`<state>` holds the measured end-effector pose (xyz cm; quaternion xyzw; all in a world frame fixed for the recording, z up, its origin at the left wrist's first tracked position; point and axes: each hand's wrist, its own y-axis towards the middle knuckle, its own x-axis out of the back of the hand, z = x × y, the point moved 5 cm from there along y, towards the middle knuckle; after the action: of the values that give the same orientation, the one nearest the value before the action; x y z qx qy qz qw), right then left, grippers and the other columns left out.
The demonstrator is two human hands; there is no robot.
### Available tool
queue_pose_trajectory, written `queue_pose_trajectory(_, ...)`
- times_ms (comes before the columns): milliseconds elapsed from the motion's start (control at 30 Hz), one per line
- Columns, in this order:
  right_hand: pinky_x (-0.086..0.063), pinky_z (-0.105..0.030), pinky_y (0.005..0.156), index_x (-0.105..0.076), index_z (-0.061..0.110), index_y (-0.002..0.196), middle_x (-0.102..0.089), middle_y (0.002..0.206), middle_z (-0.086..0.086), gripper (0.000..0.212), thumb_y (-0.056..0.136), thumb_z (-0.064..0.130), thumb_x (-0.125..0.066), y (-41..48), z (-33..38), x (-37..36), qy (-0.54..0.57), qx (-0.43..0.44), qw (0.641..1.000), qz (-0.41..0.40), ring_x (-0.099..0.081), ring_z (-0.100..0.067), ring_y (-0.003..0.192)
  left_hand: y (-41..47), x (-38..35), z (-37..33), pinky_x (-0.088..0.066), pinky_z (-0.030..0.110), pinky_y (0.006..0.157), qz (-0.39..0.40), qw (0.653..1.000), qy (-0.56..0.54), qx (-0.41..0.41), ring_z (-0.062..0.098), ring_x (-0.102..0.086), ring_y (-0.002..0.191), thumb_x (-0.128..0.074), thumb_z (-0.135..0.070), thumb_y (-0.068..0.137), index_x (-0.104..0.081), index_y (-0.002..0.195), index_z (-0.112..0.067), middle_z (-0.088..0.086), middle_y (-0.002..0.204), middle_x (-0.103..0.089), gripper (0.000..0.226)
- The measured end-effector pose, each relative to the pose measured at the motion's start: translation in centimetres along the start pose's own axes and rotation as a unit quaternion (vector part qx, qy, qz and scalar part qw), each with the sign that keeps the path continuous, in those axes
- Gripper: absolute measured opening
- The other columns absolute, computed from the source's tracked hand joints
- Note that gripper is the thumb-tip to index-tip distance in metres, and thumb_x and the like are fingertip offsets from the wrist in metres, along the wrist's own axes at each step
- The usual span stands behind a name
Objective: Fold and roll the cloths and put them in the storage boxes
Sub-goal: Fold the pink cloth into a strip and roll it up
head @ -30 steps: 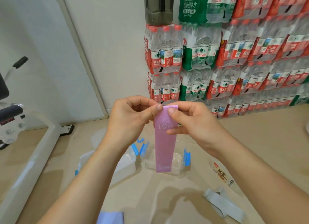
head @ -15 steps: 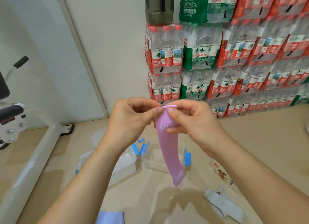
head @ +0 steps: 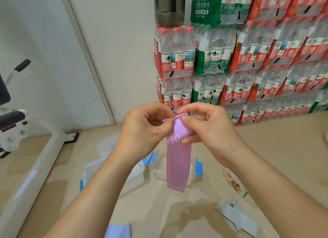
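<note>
Both hands [head: 177,129] pinch the pink cloth's [head: 178,159] top edge; it hangs below.

pink cloth [head: 178,163] hanging, above clear box [head: 192,174]

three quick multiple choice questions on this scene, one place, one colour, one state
1. Where does the grey cloth lie? A on the floor B on a chair C on a shelf
2. What colour is the held cloth? A green B purple C yellow
3. How is the held cloth? A rolled tight B spread flat C hanging, pinched at its top
Answers: 1 A, it lies on bare floor. 2 B, purple strip. 3 C, left hand and right hand pinch its top edge; the rest hangs.
</note>
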<state>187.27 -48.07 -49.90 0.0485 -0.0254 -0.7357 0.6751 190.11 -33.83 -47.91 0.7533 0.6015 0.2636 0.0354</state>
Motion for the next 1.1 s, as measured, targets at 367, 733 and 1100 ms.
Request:
queue_pose_trajectory(367,-0.053,-0.021,0.048,-0.071,0.005,0.094,-0.071,0.086,-0.016,0.014,0.09,0.002,-0.058,0.0,-0.1,0.2,0.009,-0.023,1.0,-0.003,-0.066,-0.015,0.061,0.1,-0.2,0.2,-0.05,0.019,0.057,0.025,0.995,-0.085,0.04,0.011,-0.062,0.058,-0.067,0.01,0.078,-0.067,0.072,-0.01,-0.002,0.062,-0.067,0.02)
queue_pose_trajectory(733,-0.057,-0.024,0.053,-0.072,0.016,0.089,-0.074,0.079,-0.005,0.017,0.092,0.007,-0.058,0.1,0.1,0.1,-0.064,0.021,0.997,-0.024,-0.07,-0.015,0.065,0.3,-0.1,0.4,-0.055,0.02,0.057,-0.023,0.996,-0.069,0.045,0.012,-0.065,0.056,-0.073,0.001,0.077,-0.071,0.074,-0.014,0.0,0.064,-0.073,0.015)
queue_pose_trajectory(1100,-0.056,-0.024,0.057,-0.069,0.007,0.087,-0.07,0.082,-0.024,0.013,0.086,-0.004,-0.062,-0.1,0.3,0.5,-0.017,0.025,0.999,-0.03,-0.068,-0.018,0.064,0.3,0.2,0.8,-0.056,0.021,0.063,0.011,0.995,-0.075,0.064,0.012,-0.068,0.064,-0.069,0.001,0.08,-0.072,0.076,-0.015,0.0,0.069,-0.074,0.017)
